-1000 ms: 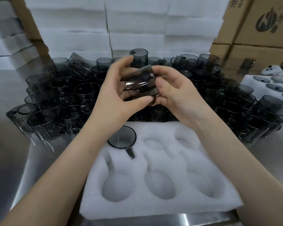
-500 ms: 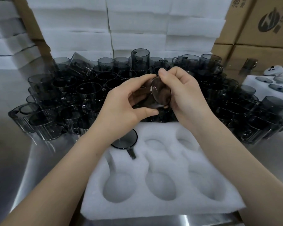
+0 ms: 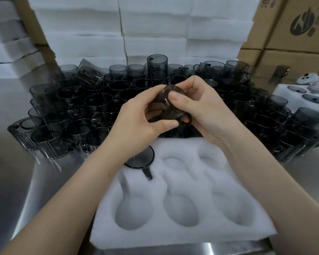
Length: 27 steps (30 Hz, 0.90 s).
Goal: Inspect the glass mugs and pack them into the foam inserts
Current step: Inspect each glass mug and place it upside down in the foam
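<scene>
Both hands hold one smoky grey glass mug (image 3: pixel 167 112) tilted on its side above the far edge of the white foam insert (image 3: pixel 182 236). My left hand (image 3: pixel 136 122) grips the mug's body from the left. My right hand (image 3: pixel 203 107) grips it from the right, thumb pressed on its round base, a finger through the handle. One mug (image 3: pixel 142 160) sits in the insert's far left pocket, partly hidden by my left wrist. The other pockets are bare foam.
Several dozen grey glass mugs (image 3: pixel 92 107) crowd the steel table (image 3: pixel 17 181) behind the insert. Stacked white foam sheets (image 3: pixel 151 34) rise at the back, cardboard boxes (image 3: pixel 293 34) at the right. A second foam insert (image 3: pixel 284 92) holding mugs lies at the right edge.
The mug has been turned in both hands, its base swinging round toward me, and my right thumb now presses on the base. Both hands have sunk slightly toward the insert.
</scene>
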Motion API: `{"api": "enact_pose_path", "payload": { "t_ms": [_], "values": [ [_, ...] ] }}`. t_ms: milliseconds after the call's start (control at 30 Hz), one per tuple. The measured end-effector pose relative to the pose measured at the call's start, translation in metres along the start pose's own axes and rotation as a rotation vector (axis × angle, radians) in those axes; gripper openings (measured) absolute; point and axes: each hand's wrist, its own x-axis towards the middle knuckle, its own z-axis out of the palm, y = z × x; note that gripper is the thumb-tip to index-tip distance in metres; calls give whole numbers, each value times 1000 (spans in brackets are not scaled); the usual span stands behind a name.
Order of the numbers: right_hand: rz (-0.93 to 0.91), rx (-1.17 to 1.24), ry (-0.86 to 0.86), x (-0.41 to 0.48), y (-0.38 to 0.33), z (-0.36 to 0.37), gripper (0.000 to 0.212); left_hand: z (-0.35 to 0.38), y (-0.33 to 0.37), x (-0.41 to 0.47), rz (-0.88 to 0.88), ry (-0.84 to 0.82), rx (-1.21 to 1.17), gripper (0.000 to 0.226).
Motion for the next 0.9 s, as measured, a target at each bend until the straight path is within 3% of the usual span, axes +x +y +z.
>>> {"api": "enact_pose_path", "payload": {
  "t_ms": [167, 300, 467, 700, 900],
  "values": [
    [-119, -69, 195, 2, 3, 7, 29, 2, 2, -1, 35, 23, 89, 62],
    [-4, 144, 95, 1, 1, 3, 16, 1, 4, 0, 43, 92, -12, 53],
    [148, 22, -75, 1, 1, 0, 39, -3, 3, 0, 64, 157, -82, 56],
    [121, 257, -195, 1, 2, 2, 45, -3, 6, -1, 89, 173, -112, 60],
    [-44, 334, -260, -2, 3, 4, 27, -4, 12, 0, 17, 184, -244, 46]
  ]
}}
